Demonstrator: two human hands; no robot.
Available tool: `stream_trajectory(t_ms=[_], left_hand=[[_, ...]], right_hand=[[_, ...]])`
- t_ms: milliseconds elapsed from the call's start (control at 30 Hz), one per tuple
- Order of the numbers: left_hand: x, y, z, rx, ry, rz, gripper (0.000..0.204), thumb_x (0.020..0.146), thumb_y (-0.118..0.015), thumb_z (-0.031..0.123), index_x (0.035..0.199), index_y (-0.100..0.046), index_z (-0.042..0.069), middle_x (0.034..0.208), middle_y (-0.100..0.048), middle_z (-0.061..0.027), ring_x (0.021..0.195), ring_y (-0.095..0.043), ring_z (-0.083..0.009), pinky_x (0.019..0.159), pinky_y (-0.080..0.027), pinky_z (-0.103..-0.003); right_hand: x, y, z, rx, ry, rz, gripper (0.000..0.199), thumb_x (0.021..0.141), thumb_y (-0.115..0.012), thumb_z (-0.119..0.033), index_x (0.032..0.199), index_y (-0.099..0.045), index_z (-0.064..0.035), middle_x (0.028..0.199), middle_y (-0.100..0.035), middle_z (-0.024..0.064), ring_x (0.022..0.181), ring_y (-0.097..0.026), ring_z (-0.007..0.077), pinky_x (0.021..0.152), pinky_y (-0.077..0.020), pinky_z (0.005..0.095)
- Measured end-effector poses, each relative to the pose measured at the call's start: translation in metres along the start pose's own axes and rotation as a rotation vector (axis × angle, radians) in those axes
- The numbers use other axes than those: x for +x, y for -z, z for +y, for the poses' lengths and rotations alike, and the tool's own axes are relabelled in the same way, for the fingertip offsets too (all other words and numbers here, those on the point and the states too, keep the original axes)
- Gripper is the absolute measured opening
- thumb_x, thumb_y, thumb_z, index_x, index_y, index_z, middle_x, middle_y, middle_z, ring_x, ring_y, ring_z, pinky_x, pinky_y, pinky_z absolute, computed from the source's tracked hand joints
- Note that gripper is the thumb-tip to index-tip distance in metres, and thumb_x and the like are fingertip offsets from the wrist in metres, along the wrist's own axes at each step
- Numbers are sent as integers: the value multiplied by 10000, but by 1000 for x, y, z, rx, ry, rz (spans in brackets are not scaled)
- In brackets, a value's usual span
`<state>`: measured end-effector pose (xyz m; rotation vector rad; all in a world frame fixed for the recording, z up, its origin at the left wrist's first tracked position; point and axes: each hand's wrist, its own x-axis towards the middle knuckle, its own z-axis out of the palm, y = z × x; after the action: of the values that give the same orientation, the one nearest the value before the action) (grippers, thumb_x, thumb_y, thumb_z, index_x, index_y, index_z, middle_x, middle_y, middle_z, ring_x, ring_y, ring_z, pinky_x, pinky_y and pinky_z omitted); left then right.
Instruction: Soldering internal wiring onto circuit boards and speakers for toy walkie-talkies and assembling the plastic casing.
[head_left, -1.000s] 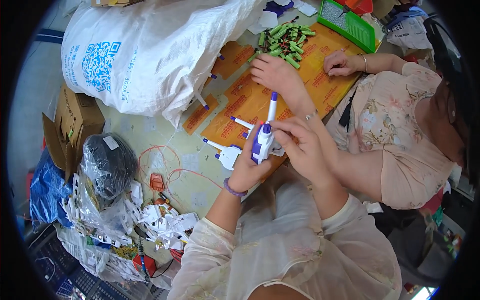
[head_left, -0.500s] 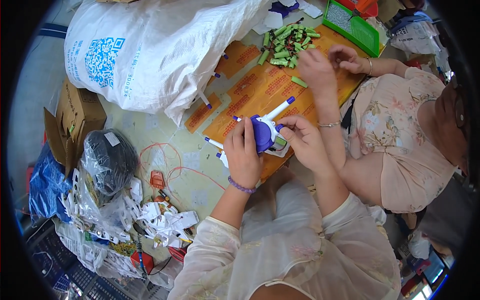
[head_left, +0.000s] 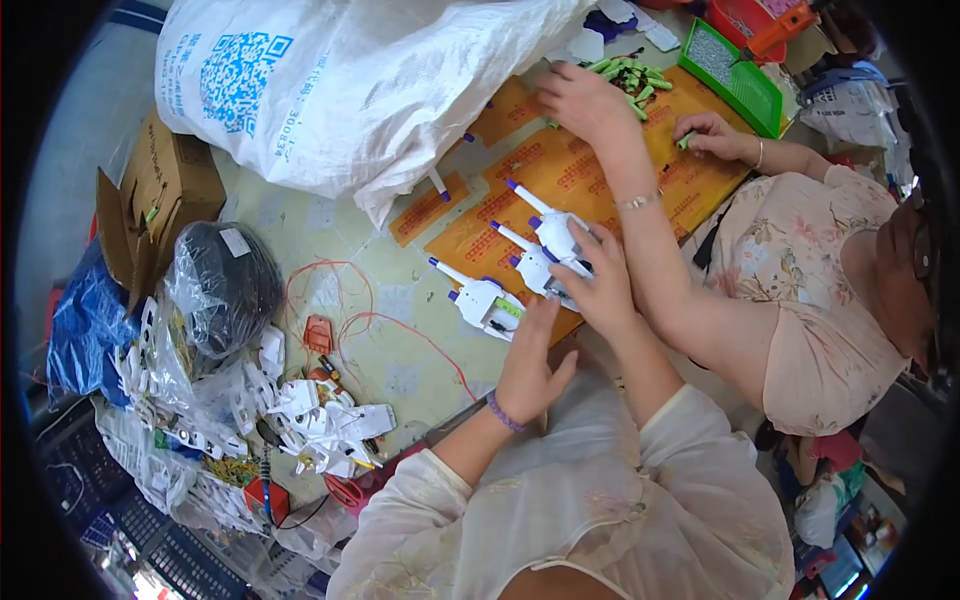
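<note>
Three white plastic devices with long barrels and purple tips lie side by side in front of me. The left one (head_left: 486,304) shows an open compartment with a green cylinder inside. Beside it is the middle device (head_left: 530,262), and the right one (head_left: 558,232) lies farthest over. My right hand (head_left: 604,285) grips the right-hand device, fingertips at its edge and thumb over the middle one; part of the grip is hidden. My left hand (head_left: 530,372), wearing a purple bead bracelet, is open and holds nothing, its fingertips by the left device.
A co-worker's hand (head_left: 590,100) reaches to a pile of green cylinders (head_left: 640,80); the other hand (head_left: 712,138) holds one. A big white sack (head_left: 350,100) bulges over the far left. At left are a cardboard box (head_left: 175,175), bagged dark material (head_left: 225,285) and white parts (head_left: 335,425).
The purple-and-white device I held in both hands is no longer raised between them. My left hand has let go and opened; three devices now lie in view. The co-worker's near arm reached farther left.
</note>
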<state>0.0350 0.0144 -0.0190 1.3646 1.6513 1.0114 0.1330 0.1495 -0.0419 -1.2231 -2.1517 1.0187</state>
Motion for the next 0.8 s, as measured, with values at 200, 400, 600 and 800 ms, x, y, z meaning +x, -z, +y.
stream_trajectory(t_ms=[200,400,600,800], left_hand=[[-72,12,-13,24,71,-51,522,773,-633,98,1258,-458,16,1262,-472,-203,1203,-425,-388,1022,-350,-421],[-130,24,-19,-60,236,-66,427,794,-621,124,1193,-512,16,1169,-555,-179,1121,-512,-342,969,-402,-385],[-176,24,-23,-90,388,-45,421,802,-624,159,1188,-532,18,1145,-579,-173,1062,-554,-324,911,-438,-372],[-257,-7,-34,-158,644,99,450,788,-652,193,1189,-549,19,1124,-598,-166,1018,-588,-283,852,-471,-334]], right_hand=[[9,-26,15,-386,119,100,469,844,-604,-248,1286,-505,-129,1306,-396,230,1175,-411,410,971,-343,463],[7,-31,30,-260,71,86,485,847,-597,-242,1305,-487,-126,1303,-404,238,1169,-419,417,980,-339,465],[3,-26,34,-425,104,122,451,831,-605,-238,1264,-534,-132,1300,-412,218,1192,-388,411,1024,-279,484],[-12,-11,12,-439,173,-49,570,807,-612,-413,1291,-499,-133,1396,-310,246,1312,-237,444,1049,-153,597]])
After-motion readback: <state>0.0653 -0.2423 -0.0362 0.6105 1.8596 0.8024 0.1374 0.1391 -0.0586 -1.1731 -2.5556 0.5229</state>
